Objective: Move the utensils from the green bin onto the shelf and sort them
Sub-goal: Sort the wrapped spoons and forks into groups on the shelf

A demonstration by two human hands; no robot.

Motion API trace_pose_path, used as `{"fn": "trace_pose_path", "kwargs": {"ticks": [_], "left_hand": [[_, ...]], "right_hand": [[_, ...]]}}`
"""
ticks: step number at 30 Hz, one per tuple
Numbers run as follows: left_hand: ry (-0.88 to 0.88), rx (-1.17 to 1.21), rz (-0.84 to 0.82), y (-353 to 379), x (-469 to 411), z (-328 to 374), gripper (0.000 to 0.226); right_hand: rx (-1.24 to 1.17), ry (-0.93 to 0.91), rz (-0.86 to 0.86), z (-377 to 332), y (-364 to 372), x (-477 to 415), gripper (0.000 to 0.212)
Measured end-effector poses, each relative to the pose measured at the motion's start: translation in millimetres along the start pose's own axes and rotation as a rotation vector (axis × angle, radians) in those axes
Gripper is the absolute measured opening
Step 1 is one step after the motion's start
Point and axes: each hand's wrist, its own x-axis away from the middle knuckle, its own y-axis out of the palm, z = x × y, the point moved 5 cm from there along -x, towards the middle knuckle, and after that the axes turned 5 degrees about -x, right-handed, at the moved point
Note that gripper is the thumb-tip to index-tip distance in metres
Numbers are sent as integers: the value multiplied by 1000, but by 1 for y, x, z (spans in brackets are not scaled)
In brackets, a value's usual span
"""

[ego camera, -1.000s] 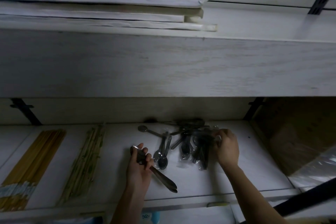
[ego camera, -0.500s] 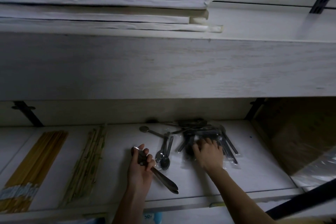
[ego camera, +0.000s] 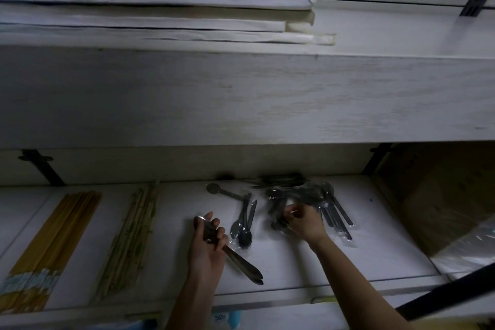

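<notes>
Stacked spoons [ego camera: 242, 265] are in the left hand [ego camera: 207, 248], which grips them with all fingers closed around; the bowls stick out above the fist and the handles point to the front right, low over the lower shelf [ego camera: 289, 265]; if they touch it I cannot tell. Just right of this hand lie two wrapped spoons [ego camera: 244, 233], bowls toward the front, and behind them a single spoon [ego camera: 215, 189] lies slanted, bowl toward the back left. The right hand [ego camera: 306, 224] is at the pile of wrapped utensils [ego camera: 290, 193] in the middle of the shelf, its fingers curled and pinching something in the pile; which piece, the dim light does not show. On the right of this hand a row of wrapped utensils [ego camera: 338, 213] lies with handles toward the front. At the left of the same shelf lie yellow chopsticks [ego camera: 56, 233] and, near them, greenish chopsticks [ego camera: 131, 233], both bundles running front to back. A cardboard box [ego camera: 442, 195] stands at the right end, and something under shiny plastic film [ego camera: 466, 246] lies in front of it. On the upper shelf [ego camera: 241, 94] rests a stack of white boards [ego camera: 160, 0].
</notes>
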Motion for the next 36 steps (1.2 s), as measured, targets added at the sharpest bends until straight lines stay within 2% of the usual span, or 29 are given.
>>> {"fn": "trace_pose_path", "kwargs": {"ticks": [3, 6, 11, 16, 20, 24, 27, 30, 32, 36], "left_hand": [[1, -3, 2, 0, -1, -2, 28], [0, -7, 1, 0, -2, -2, 27], [-10, -2, -1, -1, -2, -2, 28], [-15, -3, -1, -1, -5, -2, 28], [-10, -8, 4, -1, -5, -2, 28], [-13, -9, 6, -1, -3, -2, 28], [-11, 1, -3, -2, -3, -1, 28], [2, 4, -3, -2, -3, 2, 30], [8, 3, 4, -4, -3, 5, 29], [16, 16, 17, -7, -4, 8, 29]], "right_hand": [[-184, 36, -61, 2, -1, 4, 11], [-235, 29, -100, -1, -9, 7, 16], [-83, -35, 33, 0, -35, 6, 32], [131, -86, 216, -1, -53, 6, 26], [307, -120, 239, 0, -47, 5, 29], [410, -349, 297, -17, -33, -1, 27], [474, -424, 202, -35, -18, -12, 42], [651, -318, 14, -36, -1, -22, 54], [769, -258, -77, -32, 10, -22, 50], [922, -347, -30, -45, 23, -10, 41]]}}
